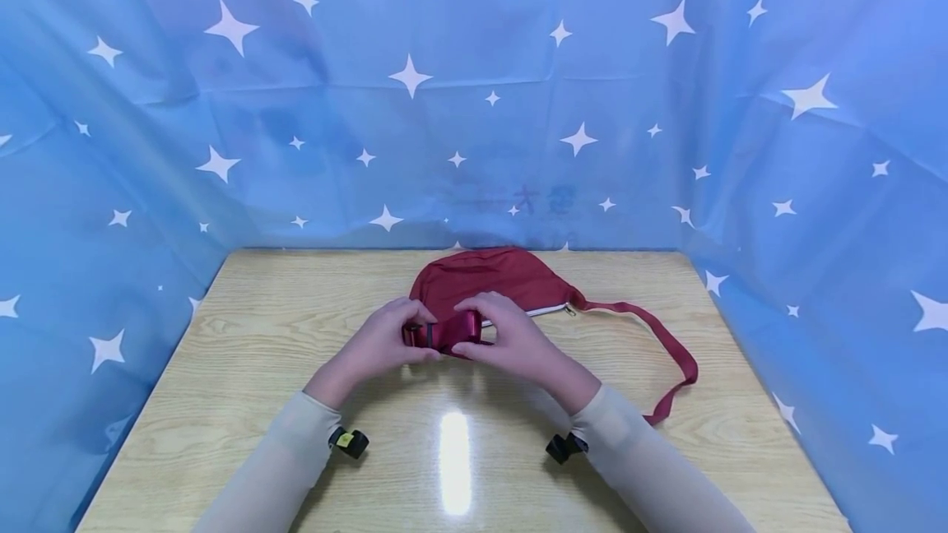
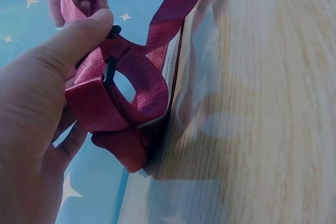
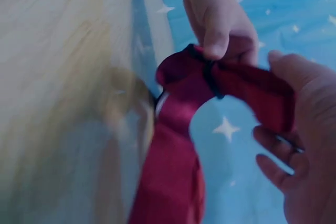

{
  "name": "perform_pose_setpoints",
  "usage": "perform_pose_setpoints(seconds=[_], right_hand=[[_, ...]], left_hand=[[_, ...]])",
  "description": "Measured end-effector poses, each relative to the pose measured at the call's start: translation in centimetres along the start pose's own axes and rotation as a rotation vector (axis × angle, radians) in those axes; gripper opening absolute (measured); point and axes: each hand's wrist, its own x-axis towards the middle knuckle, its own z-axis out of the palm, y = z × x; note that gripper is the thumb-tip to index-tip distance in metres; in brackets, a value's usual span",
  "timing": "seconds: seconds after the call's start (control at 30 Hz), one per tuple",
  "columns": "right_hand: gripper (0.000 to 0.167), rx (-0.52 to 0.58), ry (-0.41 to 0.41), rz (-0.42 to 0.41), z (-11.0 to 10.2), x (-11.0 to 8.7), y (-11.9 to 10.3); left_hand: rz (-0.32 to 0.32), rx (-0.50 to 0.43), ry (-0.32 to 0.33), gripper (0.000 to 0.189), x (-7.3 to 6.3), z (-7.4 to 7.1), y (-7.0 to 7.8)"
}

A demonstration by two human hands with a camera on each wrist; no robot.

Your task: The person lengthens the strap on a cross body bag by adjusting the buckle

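A dark red waist bag (image 1: 496,274) with a silver zipper lies at the back middle of the table. My left hand (image 1: 381,341) pinches its folded red strap (image 2: 94,106) next to a black slider (image 2: 110,70), the thumb close to that slider. In the left wrist view the strap forms loops around the slider. My right hand (image 1: 511,341) holds a loop of the same strap (image 3: 262,90) on the slider's other side, thumb above and fingers below. Both hands are in front of the bag, a short stretch of strap between them.
The loose strap (image 1: 677,348) curves from the bag's right end toward the right forearm. A light wood table (image 1: 244,401) lies beneath, with a blue star-patterned cloth (image 1: 474,122) at its back and sides. Black bands with small devices (image 1: 351,442) sit at the wrists.
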Motion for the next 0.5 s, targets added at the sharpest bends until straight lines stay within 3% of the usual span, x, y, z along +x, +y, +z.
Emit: perform_pose_setpoints(seconds=[0.17, 0.27, 0.37, 0.5], right_hand=[[0.045, -0.244, -0.067, -0.053, 0.3, 1.7, -1.7], [0.036, -0.32, -0.119, -0.058, 0.5, 2.3, -2.0], [0.031, -0.321, -0.121, -0.065, 0.6, 2.4, -2.0], [0.03, -0.221, -0.054, -0.066, 0.6, 1.9, -1.7]], left_hand=[[0.0, -0.004, -0.018, 0.045, 0.0, -0.1, 0.2], [0.005, -0.006, -0.027, 0.045, 0.1, -0.1, 0.3], [0.01, -0.007, -0.028, 0.044, 0.0, -0.1, 0.3], [0.011, -0.011, -0.02, 0.044, 0.0, -0.1, 0.2]])
